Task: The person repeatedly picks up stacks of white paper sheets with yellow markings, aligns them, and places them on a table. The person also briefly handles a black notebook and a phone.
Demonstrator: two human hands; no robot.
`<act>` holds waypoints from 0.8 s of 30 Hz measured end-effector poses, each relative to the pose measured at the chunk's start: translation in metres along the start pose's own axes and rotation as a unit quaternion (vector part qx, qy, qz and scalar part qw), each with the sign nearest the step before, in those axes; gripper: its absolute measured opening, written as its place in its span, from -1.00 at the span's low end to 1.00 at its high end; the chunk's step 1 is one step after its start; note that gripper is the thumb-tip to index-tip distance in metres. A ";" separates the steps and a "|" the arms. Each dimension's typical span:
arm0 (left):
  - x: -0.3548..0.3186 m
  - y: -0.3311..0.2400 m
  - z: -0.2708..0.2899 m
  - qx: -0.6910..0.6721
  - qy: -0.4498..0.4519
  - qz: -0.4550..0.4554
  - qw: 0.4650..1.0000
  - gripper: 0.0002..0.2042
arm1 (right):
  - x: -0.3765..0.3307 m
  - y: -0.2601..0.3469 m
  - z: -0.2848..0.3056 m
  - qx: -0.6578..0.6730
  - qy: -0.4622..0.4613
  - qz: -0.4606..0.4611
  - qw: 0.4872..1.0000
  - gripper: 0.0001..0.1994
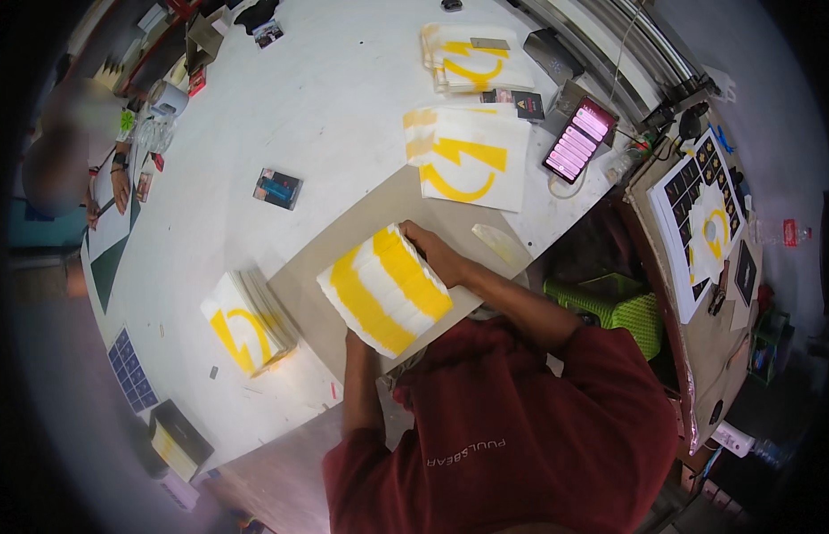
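Observation:
A thick stack of white paper-like sheets (385, 289) with broad yellow bands is held between my hands, tilted over a grey-brown board on the table. My right hand (435, 254) is closed round its upper right side. The left hand (355, 343) reaches to its lower left edge; most of that hand and its fingers are hidden by the stack. Left of it stands another stack of white sheets with yellow print (245, 325). Beyond the board lie printed white sheets (472, 158), and behind them a further pile (475, 62).
Under everything is a white table (343, 98). A lit phone (579, 140) lies at the right, a small blue-black pack (277, 189) near the middle. A green basket (615, 311) sits below the table's right edge. Across the table, another person's hand (120, 187) rests on paper.

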State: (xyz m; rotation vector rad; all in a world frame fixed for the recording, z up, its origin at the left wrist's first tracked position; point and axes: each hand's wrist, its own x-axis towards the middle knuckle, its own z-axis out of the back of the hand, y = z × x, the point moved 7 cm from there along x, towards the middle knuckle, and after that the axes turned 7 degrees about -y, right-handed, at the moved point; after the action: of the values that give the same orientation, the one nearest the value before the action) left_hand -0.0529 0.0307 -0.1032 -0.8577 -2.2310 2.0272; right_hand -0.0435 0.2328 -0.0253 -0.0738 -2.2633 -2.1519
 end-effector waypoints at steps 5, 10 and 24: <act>0.002 -0.013 0.014 0.036 0.006 -0.004 0.999 -0.43 | -0.001 0.010 0.005 -0.174 0.030 0.042 0.983 -0.35; -0.001 -0.022 0.024 0.063 0.008 -0.008 0.998 -0.43 | -0.004 0.012 0.006 -0.195 0.077 -0.005 0.978 -0.32; -0.007 -0.028 0.013 0.092 0.030 -0.002 0.995 -0.42 | -0.013 0.015 0.007 -0.228 0.021 0.030 0.973 -0.35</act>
State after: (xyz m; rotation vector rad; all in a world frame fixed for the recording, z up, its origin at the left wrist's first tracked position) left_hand -0.0623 0.0154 -0.0772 -0.8814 -1.9750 2.1329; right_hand -0.0302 0.2406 -0.0117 -0.0977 -1.6770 -2.5613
